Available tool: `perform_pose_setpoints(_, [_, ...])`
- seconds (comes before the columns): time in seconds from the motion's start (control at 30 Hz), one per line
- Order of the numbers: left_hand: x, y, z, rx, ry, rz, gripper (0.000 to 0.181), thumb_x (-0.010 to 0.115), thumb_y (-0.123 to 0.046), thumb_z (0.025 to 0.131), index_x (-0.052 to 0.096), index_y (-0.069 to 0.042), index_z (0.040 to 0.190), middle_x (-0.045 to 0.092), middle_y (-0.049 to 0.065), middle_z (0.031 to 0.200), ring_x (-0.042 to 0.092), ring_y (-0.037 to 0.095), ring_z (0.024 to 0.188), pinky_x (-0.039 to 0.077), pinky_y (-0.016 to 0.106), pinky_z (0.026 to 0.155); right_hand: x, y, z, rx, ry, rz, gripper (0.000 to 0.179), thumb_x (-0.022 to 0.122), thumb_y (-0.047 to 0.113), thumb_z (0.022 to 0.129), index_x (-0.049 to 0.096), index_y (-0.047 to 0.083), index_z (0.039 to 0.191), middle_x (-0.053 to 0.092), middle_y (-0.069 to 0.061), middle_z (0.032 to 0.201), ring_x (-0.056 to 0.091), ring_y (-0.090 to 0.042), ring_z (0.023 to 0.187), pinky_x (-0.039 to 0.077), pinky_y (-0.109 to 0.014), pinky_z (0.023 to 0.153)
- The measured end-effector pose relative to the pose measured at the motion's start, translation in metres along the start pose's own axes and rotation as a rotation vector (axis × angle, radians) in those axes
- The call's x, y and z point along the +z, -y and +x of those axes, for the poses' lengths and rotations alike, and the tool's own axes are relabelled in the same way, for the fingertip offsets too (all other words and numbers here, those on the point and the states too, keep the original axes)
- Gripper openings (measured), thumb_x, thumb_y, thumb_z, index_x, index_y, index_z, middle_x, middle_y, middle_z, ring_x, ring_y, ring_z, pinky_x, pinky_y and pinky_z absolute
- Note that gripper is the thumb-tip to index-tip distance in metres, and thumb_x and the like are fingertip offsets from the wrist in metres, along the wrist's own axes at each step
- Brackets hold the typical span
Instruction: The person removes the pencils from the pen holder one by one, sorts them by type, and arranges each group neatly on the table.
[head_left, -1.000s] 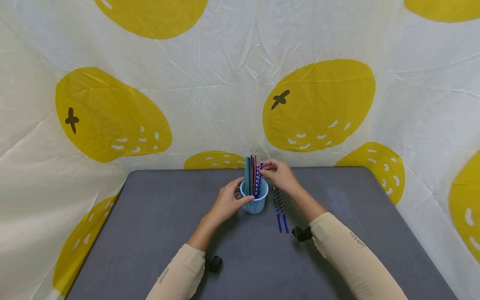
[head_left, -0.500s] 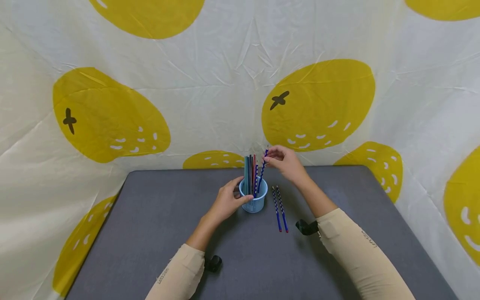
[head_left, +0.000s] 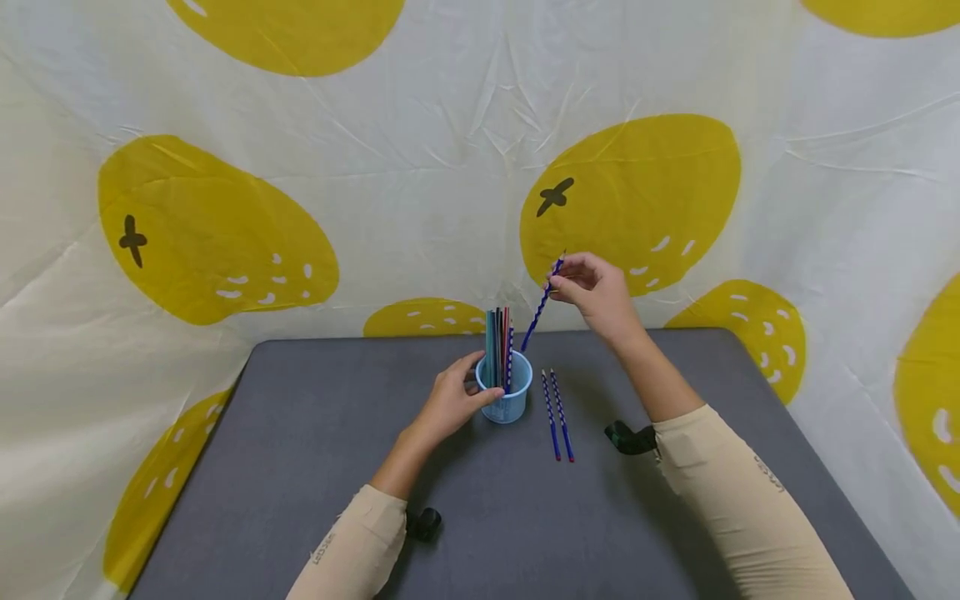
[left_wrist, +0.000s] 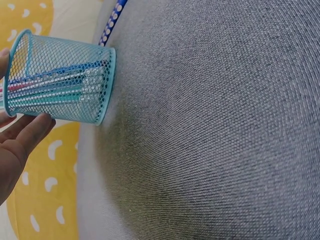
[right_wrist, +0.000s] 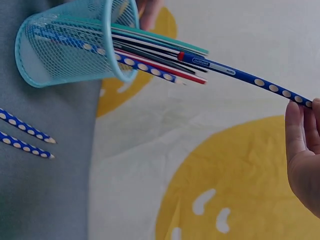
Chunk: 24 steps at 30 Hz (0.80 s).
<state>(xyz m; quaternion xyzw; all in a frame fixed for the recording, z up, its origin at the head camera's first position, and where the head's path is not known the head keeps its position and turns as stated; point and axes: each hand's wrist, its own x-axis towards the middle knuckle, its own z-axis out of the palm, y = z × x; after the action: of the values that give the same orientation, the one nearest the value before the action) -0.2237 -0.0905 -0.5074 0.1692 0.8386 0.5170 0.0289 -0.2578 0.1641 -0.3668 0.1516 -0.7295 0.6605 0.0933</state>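
A light blue mesh pencil cup [head_left: 505,410] stands upright on the grey table. My left hand [head_left: 444,403] holds it from the left, thumb at the near rim and fingers around the far side. Inside lean several pencils [head_left: 492,346], teal, dark and red, plus a blue one with pale spots. Up and right of the cup, my right hand [head_left: 602,298] pinches a blue spotted pencil [head_left: 540,310] near its sharpened tip. In the right wrist view, that pencil's red end [right_wrist: 181,56] is out past the rim. Two matching pencils [head_left: 561,417] lie right of the cup.
A pale curtain [head_left: 427,233] with yellow fruit prints hangs directly behind the table's far edge [head_left: 405,337]. Grey tabletop [head_left: 322,433] stretches out on both sides of the cup. A black wrist device [head_left: 630,437] sticks out from the right sleeve.
My right hand has drawn the blue spotted pencil up out of the cup and moved right and upward with it. The left hand stays on the cup.
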Motion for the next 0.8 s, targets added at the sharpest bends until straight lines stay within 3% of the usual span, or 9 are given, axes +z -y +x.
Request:
perform_pose_setpoints(0.13, [-0.002,0.000,0.000,-0.008,-0.006,0.001,0.078,0.083,-0.030,0.089,0.046,-0.006,0.153,0.056,0.018,0.147,0.064,0.033,0.127,0.060,0.037,0.096,-0.010,0.005,-0.003,-0.004,-0.014,0.029,0.028,0.070,0.005,0.098,0.060,-0.011,0.119,0.068,-0.001,0.100,0.072,-0.010,0.089,0.064,-0.026,0.081])
perform_pose_setpoints(0.33, [-0.004,-0.001,0.000,-0.013,-0.002,-0.005,0.079,0.083,-0.030,0.089,0.046,-0.005,0.153,0.055,0.019,0.148,0.064,0.032,0.127,0.061,0.037,0.095,-0.027,0.001,-0.008,0.024,-0.033,0.013,0.016,0.070,0.008,0.098,0.066,0.005,0.113,0.069,-0.009,0.105,0.072,-0.011,0.090,0.063,-0.024,0.081])
perform_pose_setpoints(0.43, [-0.003,0.000,0.000,-0.013,-0.002,-0.005,0.079,0.083,-0.030,0.089,0.046,-0.006,0.154,0.055,0.018,0.148,0.064,0.032,0.127,0.061,0.037,0.095,-0.034,-0.004,-0.010,0.044,-0.049,-0.013,0.016,0.070,0.010,0.099,0.067,0.005,0.113,0.069,-0.011,0.106,0.072,-0.010,0.090,0.063,-0.023,0.080])
perform_pose_setpoints(0.67, [-0.001,-0.001,-0.002,-0.014,0.006,-0.009,0.079,0.083,-0.030,0.089,0.046,-0.005,0.153,0.056,0.019,0.148,0.064,0.033,0.126,0.061,0.037,0.095,-0.045,-0.019,-0.018,0.096,-0.041,-0.032,0.023,0.070,0.009,0.098,0.063,-0.001,0.117,0.068,0.001,0.099,0.072,-0.007,0.088,0.063,-0.023,0.079])
perform_pose_setpoints(0.8, [-0.001,-0.001,-0.002,-0.013,0.009,-0.021,0.078,0.083,-0.031,0.089,0.046,-0.005,0.153,0.056,0.019,0.147,0.065,0.033,0.126,0.061,0.036,0.094,-0.049,-0.035,-0.022,0.126,-0.030,-0.065,0.024,0.069,0.011,0.099,0.062,-0.001,0.119,0.068,0.002,0.099,0.072,-0.005,0.087,0.064,-0.024,0.080])
